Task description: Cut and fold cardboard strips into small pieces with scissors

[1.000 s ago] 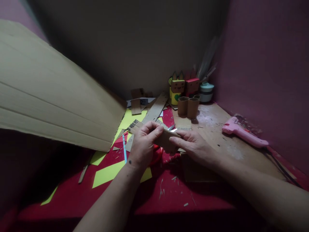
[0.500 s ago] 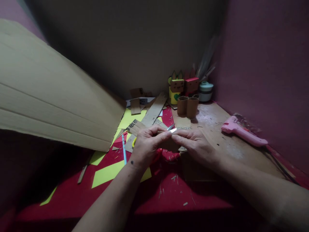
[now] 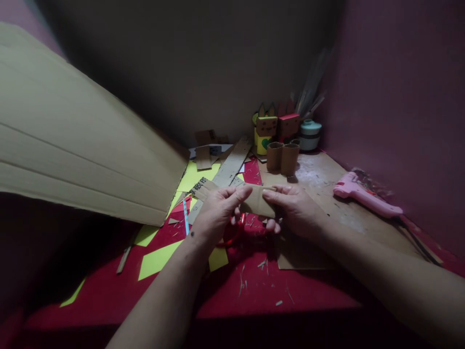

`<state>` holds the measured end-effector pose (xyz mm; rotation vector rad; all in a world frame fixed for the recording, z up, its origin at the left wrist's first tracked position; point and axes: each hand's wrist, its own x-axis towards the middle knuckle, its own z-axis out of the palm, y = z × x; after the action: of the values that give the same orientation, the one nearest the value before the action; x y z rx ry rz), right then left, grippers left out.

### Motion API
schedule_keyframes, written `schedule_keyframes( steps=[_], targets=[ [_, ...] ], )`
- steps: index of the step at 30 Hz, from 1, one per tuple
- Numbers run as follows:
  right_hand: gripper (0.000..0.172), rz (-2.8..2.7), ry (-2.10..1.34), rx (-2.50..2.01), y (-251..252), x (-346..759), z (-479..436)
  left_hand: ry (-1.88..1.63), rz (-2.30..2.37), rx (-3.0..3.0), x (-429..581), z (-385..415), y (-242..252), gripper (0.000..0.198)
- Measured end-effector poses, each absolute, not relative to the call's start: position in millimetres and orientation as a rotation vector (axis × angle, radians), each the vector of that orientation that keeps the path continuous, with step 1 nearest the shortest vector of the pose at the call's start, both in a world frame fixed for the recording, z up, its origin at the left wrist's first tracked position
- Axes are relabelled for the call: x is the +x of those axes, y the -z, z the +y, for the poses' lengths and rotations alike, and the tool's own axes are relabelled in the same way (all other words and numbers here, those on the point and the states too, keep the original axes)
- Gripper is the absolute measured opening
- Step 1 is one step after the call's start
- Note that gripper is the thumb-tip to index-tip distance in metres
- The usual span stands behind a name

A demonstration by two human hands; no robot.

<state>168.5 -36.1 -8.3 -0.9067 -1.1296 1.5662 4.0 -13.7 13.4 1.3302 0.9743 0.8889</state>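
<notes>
A small brown piece of cardboard point(image 3: 258, 201) with a crease across it is held up between both hands over the red table cover. My left hand point(image 3: 221, 211) pinches its left end, thumb on top. The right end is gripped by my right hand point(image 3: 290, 206), with the thumb on its face and the fingers curled beneath. Just under the piece, scissors with red handles point(image 3: 238, 230) lie on the red cover, partly hidden by my left hand. Beyond it are cardboard strips point(image 3: 232, 165).
A large cardboard panel point(image 3: 90, 131) leans at left. Yellow paper point(image 3: 160, 261) and a blue patterned stick point(image 3: 186, 215) lie at left. Behind stand cardboard tubes point(image 3: 288, 160), a yellow figure point(image 3: 266, 133), a red figure point(image 3: 288, 127) and a teal lidded pot point(image 3: 310, 134). A pink glue gun point(image 3: 365, 194) lies right.
Both hands have drawn slightly apart, and the cardboard piece has tilted so that its broad creased face now shows. More of the red scissor handles is visible.
</notes>
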Motion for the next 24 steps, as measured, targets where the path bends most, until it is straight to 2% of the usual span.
schedule_keyframes(
  steps=[4,14,19,24],
  targets=[
    [0.021,-1.057,-1.555,-0.936,9.3,172.0,-30.8,-0.722,0.962,1.377,4.2,-13.5,-11.6,0.044],
    [0.023,-1.151,-1.567,-0.828,9.2,173.3,-31.2,-0.794,0.899,1.3,6.3,-13.1,-7.1,0.043],
    [0.025,-1.165,-1.496,-0.843,8.3,173.3,-32.0,-0.906,0.894,1.312,6.2,-12.1,-7.8,0.034],
    [0.036,-1.095,-1.544,-0.765,7.0,175.3,-29.9,-0.967,0.861,1.459,7.4,-17.0,-13.7,0.036]
  ],
)
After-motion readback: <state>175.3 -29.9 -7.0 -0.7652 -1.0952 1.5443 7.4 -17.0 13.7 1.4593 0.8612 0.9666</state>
